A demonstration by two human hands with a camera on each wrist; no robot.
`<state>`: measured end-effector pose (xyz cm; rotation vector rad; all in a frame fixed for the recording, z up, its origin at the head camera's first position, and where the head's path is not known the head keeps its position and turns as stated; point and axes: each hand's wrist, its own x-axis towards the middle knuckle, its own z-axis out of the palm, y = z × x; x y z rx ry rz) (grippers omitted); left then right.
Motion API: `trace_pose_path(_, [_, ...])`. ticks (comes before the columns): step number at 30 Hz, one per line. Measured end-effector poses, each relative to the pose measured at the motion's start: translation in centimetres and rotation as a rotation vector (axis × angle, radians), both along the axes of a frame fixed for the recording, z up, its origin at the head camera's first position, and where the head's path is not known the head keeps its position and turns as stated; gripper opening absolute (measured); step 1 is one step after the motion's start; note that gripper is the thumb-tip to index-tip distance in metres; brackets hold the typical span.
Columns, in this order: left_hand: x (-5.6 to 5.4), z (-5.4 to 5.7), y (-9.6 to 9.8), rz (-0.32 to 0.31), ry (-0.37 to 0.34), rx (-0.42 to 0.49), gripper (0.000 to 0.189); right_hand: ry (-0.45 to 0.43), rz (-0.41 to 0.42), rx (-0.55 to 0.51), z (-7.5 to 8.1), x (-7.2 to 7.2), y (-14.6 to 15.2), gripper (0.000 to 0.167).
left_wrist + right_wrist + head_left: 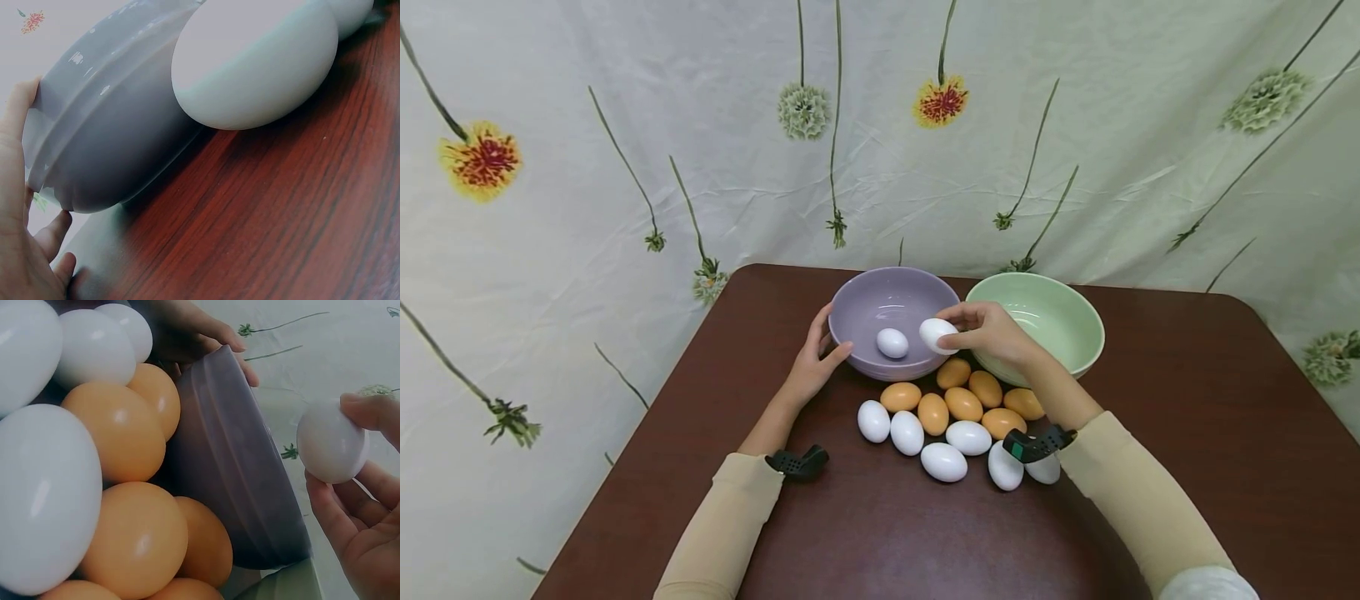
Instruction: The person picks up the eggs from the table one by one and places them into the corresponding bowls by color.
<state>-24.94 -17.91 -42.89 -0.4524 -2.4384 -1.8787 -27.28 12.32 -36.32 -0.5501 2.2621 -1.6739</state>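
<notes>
A purple bowl [891, 287] stands near the table's back edge with one white egg [892, 342] inside. My left hand [808, 367] holds the bowl's left side, thumb at the rim and fingers along the outer wall [112, 144]. Above the bowl's right rim, my right hand [988, 333] pinches another white egg [937, 335] between thumb and fingers; the right wrist view shows this held egg [331, 440] apart from the bowl. In front of the bowls lie several brown eggs [963, 404] and, nearer the front, several white eggs [943, 462].
A light green bowl [1060, 312] stands right beside the purple one, partly behind my right hand and forearm. The dark wooden table [850, 533] ends at a hanging flowered cloth [737, 108]. My right forearm hides part of the white egg [1042, 469] farthest right.
</notes>
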Motion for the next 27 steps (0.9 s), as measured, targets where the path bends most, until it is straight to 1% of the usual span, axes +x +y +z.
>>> trace_pose_path(3, [-0.1,-0.1,-0.2,-0.001,-0.003,0.008,0.074,-0.035,-0.008,-0.035,-0.3,-0.4,-0.8,0.039])
trace_pose_path(5, [-0.4,-0.5,-0.3,-0.003,-0.009,0.02,0.074,-0.061,-0.021,-0.061,-0.4,-0.7,-1.3,0.04])
trace_pose_path(8, [-1.2,-1.9,-0.6,0.01,0.0,0.019,0.074,-0.095,-0.049,-0.095,-0.8,-1.1,-2.0,0.042])
trace_pose_path(10, [-1.7,-2.9,-0.7,0.02,0.01,0.015,0.074,-0.095,-0.074,-0.088,-0.9,-1.3,-2.4,0.042])
trace_pose_path(12, [-2.0,-3.6,-0.8,0.032,0.024,0.004,0.074,-0.09,-0.093,-0.074,-1.0,-1.7,-2.8,0.042])
trace_pose_path(15, [-2.1,-3.7,-0.8,0.034,0.026,0.005,0.074,-0.071,-0.114,-0.043,-1.1,-2.1,-3.3,0.041])
trace_pose_path(21, [-2.2,-3.8,-0.9,0.032,0.024,0.005,0.074,0.004,-0.145,0.025,-1.6,-3.1,-4.4,0.042])
trace_pose_path(27, [-2.1,-3.7,-0.8,0.024,0.003,0.007,0.075,0.06,-0.194,0.099,-1.9,-3.5,-5.3,0.041])
